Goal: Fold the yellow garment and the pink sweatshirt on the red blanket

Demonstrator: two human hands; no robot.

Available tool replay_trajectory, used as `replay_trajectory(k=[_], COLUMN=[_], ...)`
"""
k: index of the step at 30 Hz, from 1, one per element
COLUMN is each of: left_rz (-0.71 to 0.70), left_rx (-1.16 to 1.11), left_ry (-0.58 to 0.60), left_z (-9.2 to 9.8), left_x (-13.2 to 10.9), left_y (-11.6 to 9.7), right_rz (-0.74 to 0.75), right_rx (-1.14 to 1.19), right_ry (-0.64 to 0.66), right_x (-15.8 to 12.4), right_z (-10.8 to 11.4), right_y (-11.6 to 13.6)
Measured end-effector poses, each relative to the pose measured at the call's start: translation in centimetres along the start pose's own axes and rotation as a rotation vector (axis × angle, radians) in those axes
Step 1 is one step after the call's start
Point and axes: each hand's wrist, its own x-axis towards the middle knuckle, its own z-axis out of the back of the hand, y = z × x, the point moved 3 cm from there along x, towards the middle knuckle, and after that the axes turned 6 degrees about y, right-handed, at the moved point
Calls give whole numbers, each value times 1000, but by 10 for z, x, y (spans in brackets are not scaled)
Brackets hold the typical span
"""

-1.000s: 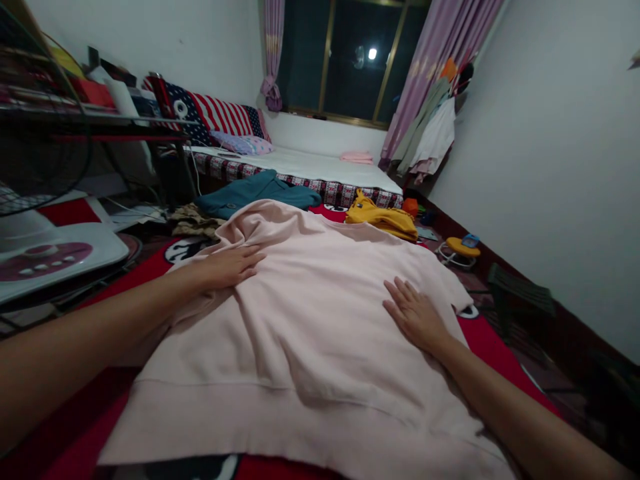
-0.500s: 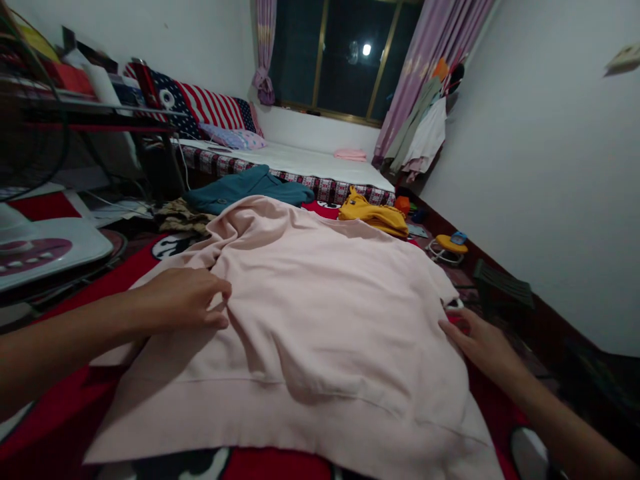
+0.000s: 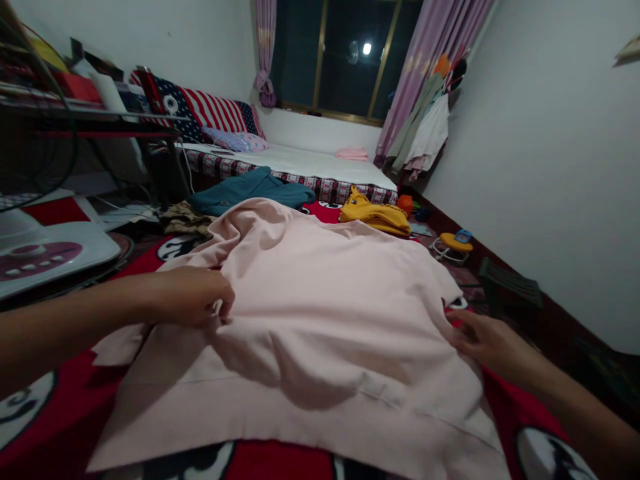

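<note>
A pale pink sweatshirt (image 3: pixel 325 313) lies spread on a red patterned mat (image 3: pixel 45 427) in front of me. My left hand (image 3: pixel 193 297) is closed, pinching a fold of the sweatshirt at its left side. At the garment's right edge, my right hand (image 3: pixel 487 343) grips the fabric with its fingers curled around the side seam. Wrinkles run across the cloth between both hands.
A teal garment (image 3: pixel 253 189), a yellow garment (image 3: pixel 375 217) and a brownish one (image 3: pixel 183 219) lie beyond the sweatshirt. A low bed (image 3: pixel 300 163) stands under the window. A white fan base (image 3: pixel 47 250) sits at left; a small yellow toy (image 3: pixel 453 243) and dark stool (image 3: pixel 510 283) at right.
Both hands lay flat on the sweatshirt a second ago. They have slid outward to its sides and closed on the fabric, which now bunches at the left.
</note>
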Motion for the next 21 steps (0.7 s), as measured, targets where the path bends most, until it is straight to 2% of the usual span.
replay_trajectory(k=[2,3,5,7,10,12,15,18,21], left_rz=[-20,-56,-156,-258,-188,-99,-37,-51,-64], left_rx=[13,11,-23,-21,-40,-62,-81,-96,-111], left_ry=[-39,-101,-256,-344,-314,-340,-476,-513,-511], left_z=[19,28,42,45,29,14,-3,-10,-10], left_x=[17,30,63,99,151,174,188,191,191], left_y=[-18,-30,-56,-78,-89,-84,-76,-72,-71], right_rz=[-1,7,114,245,317,261,205,212,220], right_rx=[-221,-270,-216,-143,-118,-124,-95,-66,-50], right_ry=[-46,-96,-163,-120,-2,13,-44,-76,-81], right_x=[11,18,38,62,97,116,131,135,136], right_z=[14,21,26,18,-17,-44,-73,-85,-85], right_y=[22,40,86,133,179,185,174,163,161])
